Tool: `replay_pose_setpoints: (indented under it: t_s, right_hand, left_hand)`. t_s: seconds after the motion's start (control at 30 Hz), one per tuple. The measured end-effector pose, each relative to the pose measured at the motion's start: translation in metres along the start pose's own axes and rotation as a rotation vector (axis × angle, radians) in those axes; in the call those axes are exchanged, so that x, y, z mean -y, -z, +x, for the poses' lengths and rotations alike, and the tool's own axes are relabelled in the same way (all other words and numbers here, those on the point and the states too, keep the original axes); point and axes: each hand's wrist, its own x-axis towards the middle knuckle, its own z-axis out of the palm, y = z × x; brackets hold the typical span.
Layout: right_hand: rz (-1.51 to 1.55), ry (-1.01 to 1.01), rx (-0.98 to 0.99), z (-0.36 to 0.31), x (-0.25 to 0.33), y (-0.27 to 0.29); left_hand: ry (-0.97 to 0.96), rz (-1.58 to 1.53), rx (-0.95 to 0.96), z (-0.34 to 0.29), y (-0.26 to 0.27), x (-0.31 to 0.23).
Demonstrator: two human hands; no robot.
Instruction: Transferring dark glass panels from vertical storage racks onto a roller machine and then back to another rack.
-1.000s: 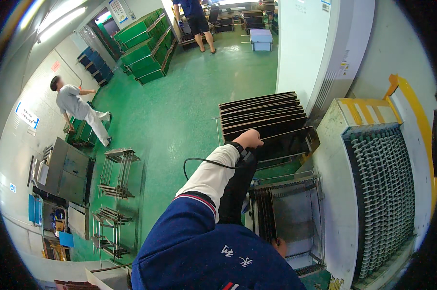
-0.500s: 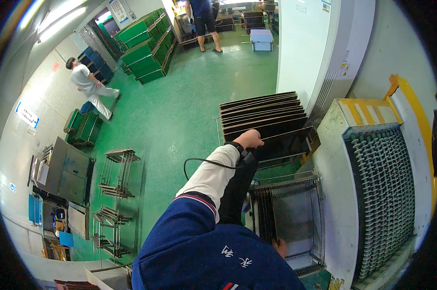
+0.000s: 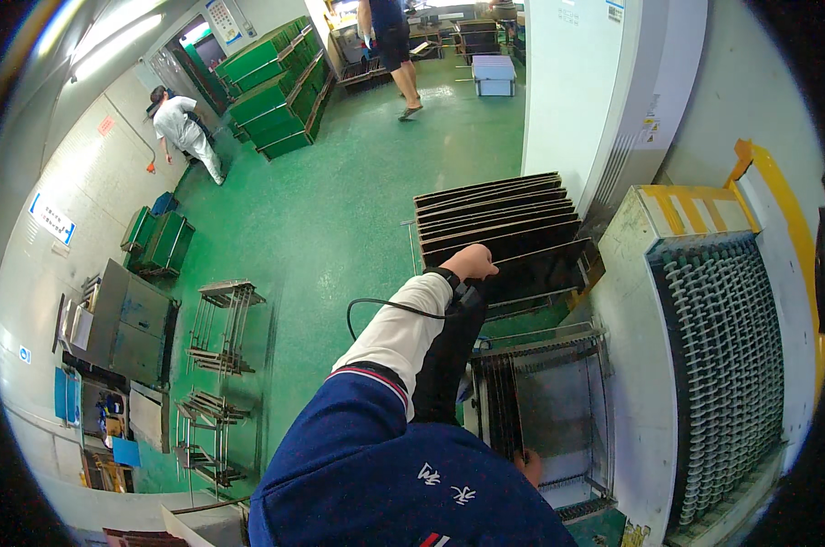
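My left hand [image 3: 472,263], below a white sleeve and a dark wristband, is closed with curled fingers at the left edge of the nearest dark panel [image 3: 536,272] in an upright row. What lies inside those fingers is hidden. Lower down, my right hand [image 3: 528,467] is partly covered by my navy top. Its fingers close on the near end of a thin dark panel [image 3: 519,410], which stands on edge with others at the left side of a metal slotted rack [image 3: 602,401]. The right part of that rack shows a pale bottom.
To the right stands a machine with rows of rollers [image 3: 727,383]. Empty metal racks [image 3: 219,328] stand on the green floor at left. Green crates [image 3: 280,100] are stacked farther back, near a white-clad person [image 3: 183,128]. Another person [image 3: 394,55] is at the back by a pale box [image 3: 493,75].
The person in white has moved farther away along the left wall. The person at the back has shifted, legs turned mid-step. My hands and the panels look the same.
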Motion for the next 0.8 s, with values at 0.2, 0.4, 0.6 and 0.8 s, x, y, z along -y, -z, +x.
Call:
replay_pose_setpoints:
  t_s: [0.2, 0.4, 0.6, 0.8]
  right_hand:
    - [0.001, -0.008, 0.02, -0.003, 0.008, 0.002]
    - [0.111, -0.089, 0.012, 0.0, 0.015, 0.003]
    - [0.072, -0.092, 0.004, -0.005, 0.033, 0.008]
    - [-0.095, 0.106, -0.085, -0.003, 0.02, 0.005]
  left_hand:
    - [0.008, -0.008, -0.003, 0.001, -0.001, 0.001]
    - [0.007, -0.002, -0.004, -0.001, 0.0, -0.002]
    - [0.014, -0.028, 0.008, -0.001, 0.001, 0.0]
    - [0.04, -0.014, 0.028, -0.003, 0.004, -0.008]
